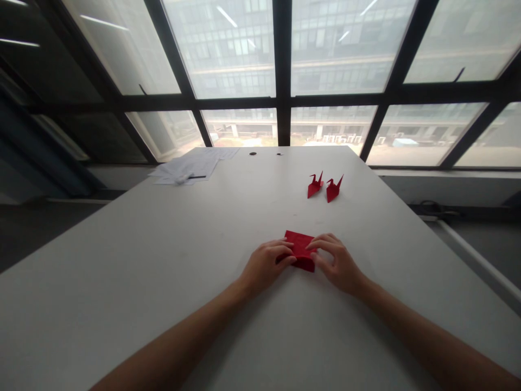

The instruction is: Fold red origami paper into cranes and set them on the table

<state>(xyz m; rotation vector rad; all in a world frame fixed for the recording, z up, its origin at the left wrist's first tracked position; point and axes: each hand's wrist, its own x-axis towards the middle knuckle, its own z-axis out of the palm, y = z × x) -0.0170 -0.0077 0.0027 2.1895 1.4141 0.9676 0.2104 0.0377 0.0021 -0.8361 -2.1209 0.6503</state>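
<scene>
A sheet of red origami paper (300, 245) lies on the white table between my hands, its near edge bent up into a raised fold. My left hand (266, 263) grips the paper's left side, thumb at the near fold and fingers on top. On the right side, my right hand (336, 262) has its fingertips over the paper and its thumb by the near right corner, closed on the edge. Farther back and to the right stand two folded red paper cranes, the left crane (315, 186) close beside the right crane (334, 190).
The white table (163, 260) reaches toward large windows (240, 54). Loose white papers (191, 164) with a dark pen (197, 177) lie at the far left. Two small dark round fittings sit near the far edge. A blue curtain (36, 146) hangs at left.
</scene>
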